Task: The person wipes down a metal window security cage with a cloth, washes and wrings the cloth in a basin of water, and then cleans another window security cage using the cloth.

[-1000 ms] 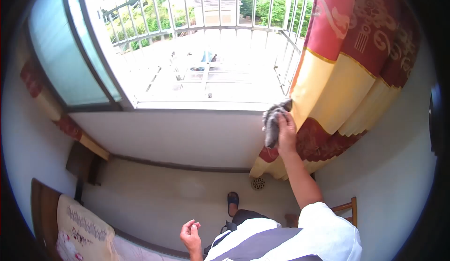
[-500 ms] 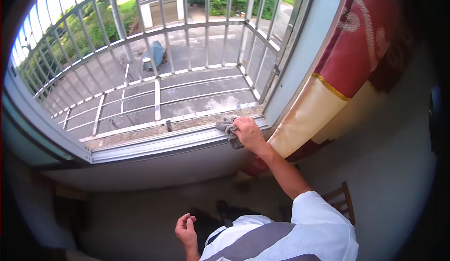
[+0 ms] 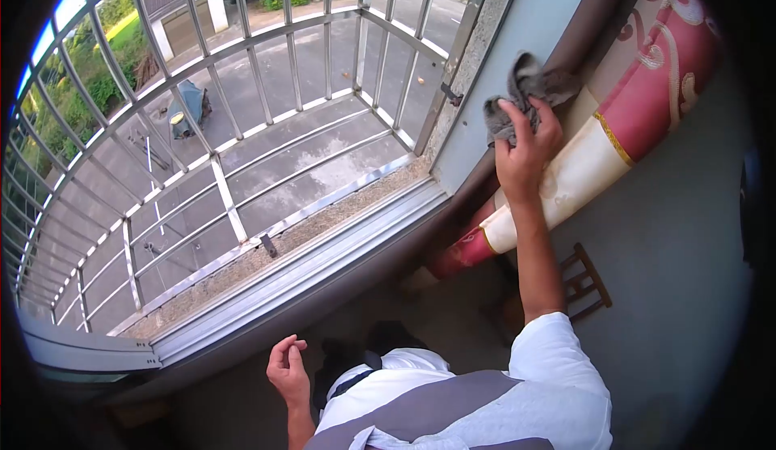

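Note:
A crumpled grey cloth [image 3: 525,98] is gripped in the fingers of my right hand [image 3: 524,147]. That hand is raised against the pale blue side frame [image 3: 495,98] of the window, and the cloth's far end reaches towards the curtain. The red and cream curtain [image 3: 578,179] hangs just right of my wrist. My left hand [image 3: 288,369] is held low in front of my body, fingers loosely curled, with nothing visible in it. Between the hands runs the metal window track [image 3: 323,260] of the sill.
Beyond the sill, a metal bar cage [image 3: 226,199] encloses the window opening. A sliding window frame [image 3: 89,349] stands at the left end. On the right, a wooden chair [image 3: 588,284] stands below the curtain. Outside, a covered object [image 3: 190,110] sits on the paved ground.
My right hand has lifted the cloth from the right end of the window track up to the side frame. The view has turned right, and my left hand stays low.

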{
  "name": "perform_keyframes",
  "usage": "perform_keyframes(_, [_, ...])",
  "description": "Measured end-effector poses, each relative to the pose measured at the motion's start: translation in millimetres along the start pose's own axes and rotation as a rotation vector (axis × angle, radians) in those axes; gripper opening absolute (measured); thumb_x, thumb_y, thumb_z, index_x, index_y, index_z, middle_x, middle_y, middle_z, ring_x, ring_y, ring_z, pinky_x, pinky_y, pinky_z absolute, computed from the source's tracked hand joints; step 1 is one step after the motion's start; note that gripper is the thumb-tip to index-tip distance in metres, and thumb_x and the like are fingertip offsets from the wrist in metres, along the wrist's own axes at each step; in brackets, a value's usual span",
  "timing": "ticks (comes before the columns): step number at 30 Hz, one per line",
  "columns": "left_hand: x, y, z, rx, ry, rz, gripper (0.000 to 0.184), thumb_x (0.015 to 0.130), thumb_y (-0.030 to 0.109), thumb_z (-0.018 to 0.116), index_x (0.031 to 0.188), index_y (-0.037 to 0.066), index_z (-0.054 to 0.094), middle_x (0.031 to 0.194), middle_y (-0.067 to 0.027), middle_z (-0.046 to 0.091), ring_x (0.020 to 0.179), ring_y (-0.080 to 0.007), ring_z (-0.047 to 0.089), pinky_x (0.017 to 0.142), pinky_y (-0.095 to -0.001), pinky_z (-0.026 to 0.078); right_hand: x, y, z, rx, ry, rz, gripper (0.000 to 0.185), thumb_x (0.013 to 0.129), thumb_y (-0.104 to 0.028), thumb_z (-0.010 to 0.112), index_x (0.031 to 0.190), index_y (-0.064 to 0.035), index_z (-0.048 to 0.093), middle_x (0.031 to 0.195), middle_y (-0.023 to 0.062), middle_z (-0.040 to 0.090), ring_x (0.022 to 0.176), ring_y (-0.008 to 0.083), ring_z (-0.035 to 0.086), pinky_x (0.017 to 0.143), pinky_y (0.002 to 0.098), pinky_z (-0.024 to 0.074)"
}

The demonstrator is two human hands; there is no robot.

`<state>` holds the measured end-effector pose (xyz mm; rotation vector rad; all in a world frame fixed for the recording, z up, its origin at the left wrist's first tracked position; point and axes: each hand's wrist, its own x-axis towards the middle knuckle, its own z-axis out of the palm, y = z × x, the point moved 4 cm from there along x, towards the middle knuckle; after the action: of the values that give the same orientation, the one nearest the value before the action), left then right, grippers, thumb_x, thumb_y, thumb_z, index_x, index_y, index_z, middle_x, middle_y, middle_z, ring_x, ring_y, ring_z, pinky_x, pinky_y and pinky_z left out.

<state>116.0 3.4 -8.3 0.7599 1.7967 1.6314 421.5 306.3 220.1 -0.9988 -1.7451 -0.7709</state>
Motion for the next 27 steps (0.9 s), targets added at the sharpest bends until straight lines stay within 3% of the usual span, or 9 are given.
perform_keyframes(2, [8.4, 7.4, -4.4, 0.013, 0.008, 0.044, 0.016, 0.090, 0.000, 0.050, 0.100, -0.003, 0.062, 0.082, -0.0080, 0.065, 0.077, -0.0135, 0.063, 0.075, -0.0246, 0.049, -26.9, -0.4, 10.5, -0.054, -0.073, -0.013, 0.050, 0.061, 0.004, 0.068, 0.107, -0.0148, 0.061, 0.116, 0.0121, 0.049, 0.109, 0.0338, 0.043, 0.096, 0.0445, 0.0343])
perform_keyframes(5, [16.2, 16.4, -7.6, 0.063, -0.026, 0.139, 0.015, 0.090, -0.001, 0.050, 0.098, -0.003, 0.062, 0.081, -0.0076, 0.065, 0.076, -0.0127, 0.062, 0.074, -0.0236, 0.048, -67.9, -5.3, 25.4, -0.105, -0.255, 0.044, 0.036, 0.058, 0.003, 0.068, 0.090, -0.0103, 0.063, 0.114, 0.0097, 0.050, 0.105, 0.0345, 0.044, 0.090, 0.0446, 0.0402])
perform_keyframes(8, [25.0, 22.2, -6.0, 0.096, -0.029, 0.182, 0.016, 0.087, -0.005, 0.050, 0.094, -0.002, 0.064, 0.080, -0.0080, 0.065, 0.076, -0.0125, 0.062, 0.070, -0.0225, 0.047, -83.7, -12.2, 32.1, 0.071, -0.339, -0.013, 0.029, 0.060, 0.003, 0.066, 0.084, -0.0124, 0.066, 0.105, 0.0016, 0.056, 0.099, 0.0287, 0.048, 0.086, 0.0390, 0.0426])
perform_keyframes(17, [51.1, 44.5, 31.1, -0.019, -0.060, 0.286, 0.015, 0.088, -0.005, 0.051, 0.095, -0.003, 0.064, 0.080, -0.0087, 0.066, 0.074, -0.0119, 0.062, 0.070, -0.0206, 0.046, 55.6, -31.5, 7.6, -0.220, -0.086, -0.313, 0.019, 0.073, -0.008, 0.059, 0.090, -0.0128, 0.065, 0.105, -0.0008, 0.057, 0.098, 0.0233, 0.049, 0.086, 0.0354, 0.0410])
perform_keyframes(19, [50.8, 43.4, 33.7, -0.040, -0.046, 0.276, 0.015, 0.088, -0.005, 0.051, 0.096, -0.003, 0.064, 0.080, -0.0087, 0.066, 0.074, -0.0118, 0.062, 0.070, -0.0206, 0.046, 33.6, -32.2, 34.8, -0.229, -0.307, -0.397, 0.012, 0.076, -0.014, 0.056, 0.085, -0.0109, 0.064, 0.100, 0.0014, 0.058, 0.098, 0.0224, 0.050, 0.084, 0.0341, 0.0411])
perform_keyframes(21, [47.2, 39.6, 31.0, -0.054, -0.027, 0.258, 0.016, 0.089, -0.006, 0.049, 0.096, -0.003, 0.063, 0.080, -0.0085, 0.066, 0.074, -0.0121, 0.062, 0.070, -0.0211, 0.046, -16.3, -33.9, 62.7, -0.175, -0.611, -0.355, 0.008, 0.076, -0.013, 0.055, 0.079, -0.0113, 0.063, 0.091, 0.0038, 0.058, 0.096, 0.0223, 0.052, 0.081, 0.0333, 0.0419])
perform_keyframes(23, [42.4, 34.9, 23.4, -0.053, 0.000, 0.228, 0.016, 0.089, -0.006, 0.049, 0.096, -0.003, 0.063, 0.080, -0.0086, 0.066, 0.074, -0.0123, 0.062, 0.071, -0.0214, 0.046, -76.8, -37.3, 89.3, -0.091, -0.741, -0.334, 0.008, 0.076, -0.013, 0.055, 0.075, -0.0119, 0.063, 0.084, 0.0047, 0.058, 0.092, 0.0225, 0.054, 0.078, 0.0338, 0.0426])
perform_keyframes(26, [37.6, 26.3, 10.4, -0.001, 0.039, 0.184, 0.016, 0.089, -0.004, 0.049, 0.096, -0.003, 0.063, 0.077, -0.0079, 0.065, 0.072, -0.0109, 0.061, 0.069, -0.0215, 0.047, -150.9, -50.2, 119.1, -0.164, -0.780, -0.130, 0.008, 0.078, -0.015, 0.055, 0.078, -0.0105, 0.062, 0.090, 0.0072, 0.058, 0.089, 0.0263, 0.055, 0.075, 0.0371, 0.0454])
perform_keyframes(27, [36.3, 15.2, 1.0, 0.011, 0.039, 0.116, 0.015, 0.087, -0.005, 0.051, 0.095, -0.003, 0.063, 0.083, -0.0097, 0.065, 0.077, -0.0146, 0.061, 0.072, -0.0249, 0.047, -155.3, -52.0, 119.7, -0.117, -0.719, -0.039, 0.008, 0.078, -0.013, 0.055, 0.081, -0.0099, 0.062, 0.093, 0.0084, 0.057, 0.088, 0.0284, 0.055, 0.075, 0.0386, 0.0468])
